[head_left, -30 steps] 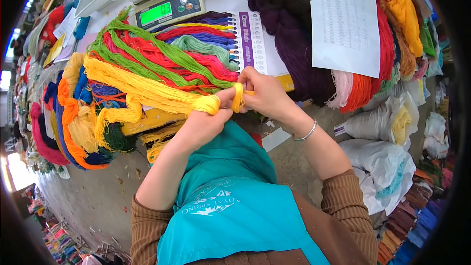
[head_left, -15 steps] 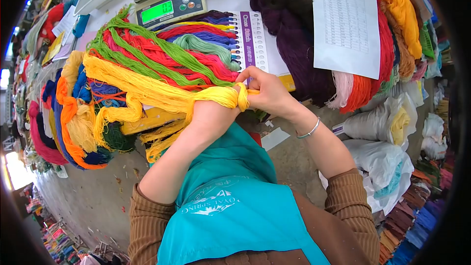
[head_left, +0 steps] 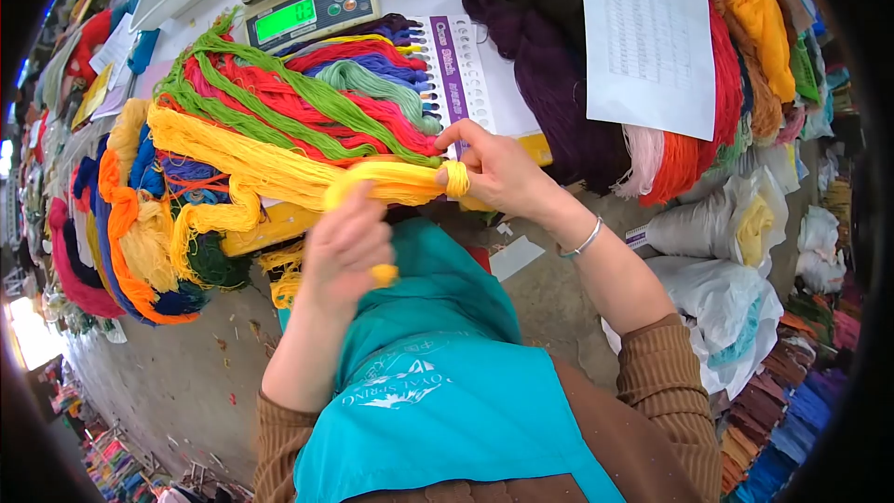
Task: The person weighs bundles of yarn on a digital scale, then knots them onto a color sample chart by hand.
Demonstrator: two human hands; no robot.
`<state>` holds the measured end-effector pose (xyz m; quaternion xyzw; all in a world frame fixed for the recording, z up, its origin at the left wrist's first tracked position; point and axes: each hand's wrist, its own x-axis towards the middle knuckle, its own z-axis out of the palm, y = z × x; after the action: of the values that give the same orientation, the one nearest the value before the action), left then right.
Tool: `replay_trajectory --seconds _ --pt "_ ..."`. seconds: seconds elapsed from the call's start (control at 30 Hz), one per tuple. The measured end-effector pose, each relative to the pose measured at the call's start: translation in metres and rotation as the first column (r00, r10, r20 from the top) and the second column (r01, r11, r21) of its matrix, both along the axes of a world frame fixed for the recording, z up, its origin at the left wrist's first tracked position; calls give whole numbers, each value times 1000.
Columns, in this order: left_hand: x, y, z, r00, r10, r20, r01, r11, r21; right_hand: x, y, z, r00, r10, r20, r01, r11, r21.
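Observation:
A long skein of yellow embroidery thread [head_left: 251, 156] stretches across the table, its right end wound into a tight knot. My right hand [head_left: 498, 172] pinches that knotted end between thumb and fingers, the index finger raised and bent. My left hand [head_left: 349, 247], smeared by motion, is curled below the skein's middle with a loop of yellow over it and a yellow tail sticking out beneath. Behind the skein lie green thread [head_left: 270, 112] and red thread [head_left: 209, 74]. Several coloured bundles hang from a punched card [head_left: 452, 70] marked "Cross Stitch".
A digital scale [head_left: 312, 5] with a lit green display stands at the back. At right, a printed sheet [head_left: 647, 37] lies over dark purple thread [head_left: 549, 84] and other skeins. Plastic-wrapped bundles [head_left: 717, 307] sit lower right.
My left hand has drawn back from the knot, leftward and toward my body, pulling yellow thread. My right hand stays at the knotted end. The view has shifted slightly.

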<state>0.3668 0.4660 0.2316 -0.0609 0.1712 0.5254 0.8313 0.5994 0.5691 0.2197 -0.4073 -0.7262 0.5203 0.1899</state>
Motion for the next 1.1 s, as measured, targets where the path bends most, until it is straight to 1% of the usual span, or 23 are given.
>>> replay_trajectory --seconds 0.07,0.1,0.13,0.3,0.37,0.4,0.47,0.5,0.57,0.6,0.63,0.67,0.73,0.77,0.8,0.83,0.87,0.9,0.93,0.97,1.03,1.07,1.1 --pt "-39 -15 12 968 210 138 -233 957 175 0 1 2 999 11 42 -13 998 53" --pt "-56 -21 21 943 249 221 -298 926 229 -1 1 3 996 22 85 -31 994 107" --pt "-70 -31 23 940 316 126 -337 914 224 -4 -1 2 999 9 47 -11 998 60" --pt "-66 -45 18 915 347 208 -387 899 205 -9 -4 11 986 17 168 -30 997 77" --pt "-69 -43 23 863 428 267 -499 804 324 -9 -6 10 978 1 210 -29 991 128" --pt "-80 -41 34 836 454 309 -546 747 379 -9 -5 8 981 0 196 -20 995 100" --pt "-120 -44 52 779 533 330 -627 665 406 -9 -7 8 978 -4 209 -25 990 135" --pt "-134 -44 57 789 531 308 -614 670 418 -11 -8 9 975 -3 222 -35 986 165" --pt "-177 -50 26 803 588 93 -571 716 403 -15 -12 9 973 -19 230 -34 974 226" --pt "-172 -43 22 815 576 -59 -496 746 445 -17 -15 10 969 -43 243 -27 960 279" --pt "-165 -43 19 604 640 -475 -510 768 387 -16 -17 11 970 -38 239 -32 959 281" --pt "-142 -36 23 532 559 -636 -465 821 332 -13 -19 14 983 -18 184 -24 975 222" --pt "-106 -34 14 429 441 -788 -233 897 375 -8 -24 15 991 -7 135 -16 987 162" --pt "-92 -32 5 298 399 -867 -130 917 377 -5 -27 14 996 -21 85 -1 967 254" --pt "-82 -30 4 166 358 -919 48 928 370 -3 -30 12 999 -32 33 19 940 341" --pt "-63 -28 0 -13 339 -941 103 936 336 -2 -30 10 999 -38 38 23 940 341" --pt "-58 -23 -7 -292 483 -825 390 848 359 -3 -31 7 1000 -15 14 7 897 442" --pt "-43 -19 -13 -205 560 -803 425 790 442 -4 -30 3 1000 12 -7 -6 842 539" --pt "-28 -23 -21 -132 510 -850 329 831 448 -5 -29 0 1000 9 -4 -5 842 540" --pt "-24 -18 -21 -276 588 -760 464 774 430 -7 -28 -5 1000 7 26 -21 818 574" --pt "-17 -13 -23 -394 613 -685 540 757 367 -11 -25 -6 999 11 53 -41 794 606" --pt "-15 -7 -26 -483 683 -548 577 719 388 -12 -24 -6 994 18 110 -80 801 594" --pt "-14 -5 -27 -487 680 -548 574 722 386 -13 -23 -6 986 25 168 -119 807 579"
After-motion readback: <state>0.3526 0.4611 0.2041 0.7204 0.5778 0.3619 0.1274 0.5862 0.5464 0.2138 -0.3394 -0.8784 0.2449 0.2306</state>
